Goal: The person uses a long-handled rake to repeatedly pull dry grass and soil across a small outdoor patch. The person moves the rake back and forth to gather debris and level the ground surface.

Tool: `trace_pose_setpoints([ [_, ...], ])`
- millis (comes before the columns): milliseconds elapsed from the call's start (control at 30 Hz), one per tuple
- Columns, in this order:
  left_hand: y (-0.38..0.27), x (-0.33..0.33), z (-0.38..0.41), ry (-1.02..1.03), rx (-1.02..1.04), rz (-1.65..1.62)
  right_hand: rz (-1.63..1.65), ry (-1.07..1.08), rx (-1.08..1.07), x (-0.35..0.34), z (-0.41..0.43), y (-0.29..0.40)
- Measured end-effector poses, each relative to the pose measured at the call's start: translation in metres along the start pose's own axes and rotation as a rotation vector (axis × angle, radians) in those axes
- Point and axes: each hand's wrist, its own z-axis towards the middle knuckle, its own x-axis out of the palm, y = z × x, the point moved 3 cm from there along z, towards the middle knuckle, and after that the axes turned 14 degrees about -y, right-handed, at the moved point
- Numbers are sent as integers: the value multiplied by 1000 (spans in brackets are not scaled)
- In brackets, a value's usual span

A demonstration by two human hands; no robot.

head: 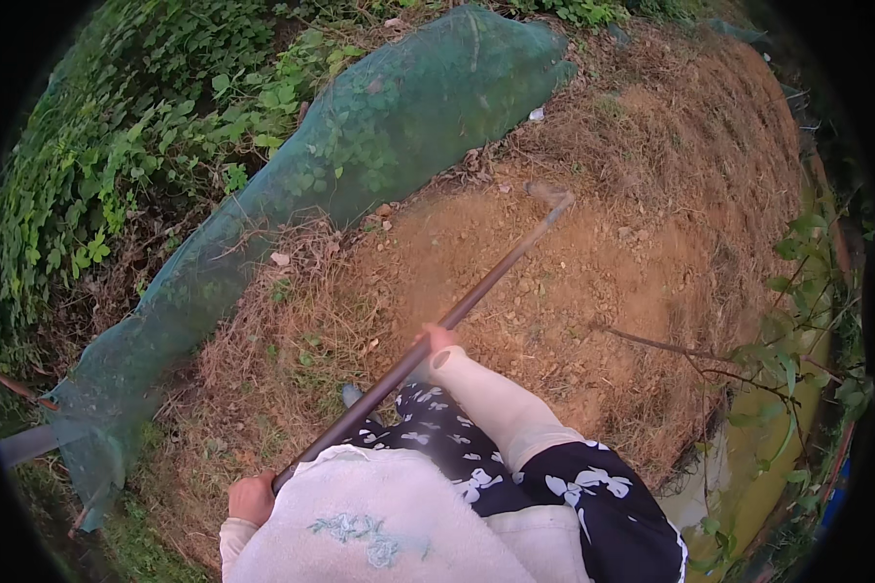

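Observation:
A long-handled hoe [492, 273] slants from the lower left up to the right across my view. My left hand [252, 498] grips the rear end of its brown handle, beside a white towel [408, 503] with pale blue embroidery that hangs before me. Farther up the shaft, my right hand [440, 339] is closed around it, the arm in a cream sleeve. The hoe's head [547, 192] is at or just above the bare brown soil [590, 270]; contact is hard to judge, and the blade is blurred.
Green netting [437, 109] runs along the left over leafy vines [153, 109]. Dry cut grass [671, 131] borders the soil. On the right, a leafy twig [671, 348] reaches in above a yellow-green, water-like surface [758, 452]. My shoe [351, 396] shows beside the handle.

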Motion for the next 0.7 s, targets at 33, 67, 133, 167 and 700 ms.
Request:
trace_pose_setpoints([
  [33,7,-19,-16,-46,-55,62,75,-17,15,6,-22,-34],
  [67,30,-20,-36,-21,-115,123,86,68,159,9,-37,-67],
  [133,55,-22,-68,27,-212,220,72,113,366,2,-46,-124],
  [167,59,-25,-77,46,-253,258,63,145,473,2,-41,-141],
  [700,-86,32,99,3,12,-139,83,63,-260,17,-11,109],
])
